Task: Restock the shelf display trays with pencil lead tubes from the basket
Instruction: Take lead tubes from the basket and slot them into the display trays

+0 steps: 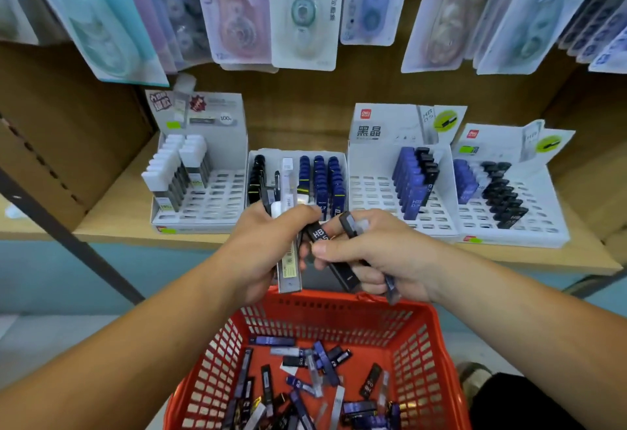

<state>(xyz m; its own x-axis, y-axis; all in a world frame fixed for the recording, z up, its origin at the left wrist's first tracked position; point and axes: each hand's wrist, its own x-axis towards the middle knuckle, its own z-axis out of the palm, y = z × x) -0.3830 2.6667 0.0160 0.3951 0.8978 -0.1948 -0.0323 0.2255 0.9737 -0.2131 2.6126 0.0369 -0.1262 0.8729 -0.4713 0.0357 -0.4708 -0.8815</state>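
Wooden shelf (112, 226) carries four display trays (217, 198). Left grip (261, 246) clasps bunch of lead tubes (288, 270); right grip (383, 253) pinches black HB tube (320, 235), perhaps two more. Loose tubes (305, 378) in red basket (339, 304).

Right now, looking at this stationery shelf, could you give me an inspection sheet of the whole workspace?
Surface: wooden shelf carrying four display trays.
Job's things: red basket below the shelf, with many loose lead tubes inside; three trays show many empty slots, and the second from the left looks fullest.
Clutter: dark object right of the basket, too cropped to identify.
Grips: left grip holds a bundle of tubes; right grip pinches a black HB tube and holds others.
Cables: nothing seen.
Surroundings: carded correction tapes hang above the shelf.
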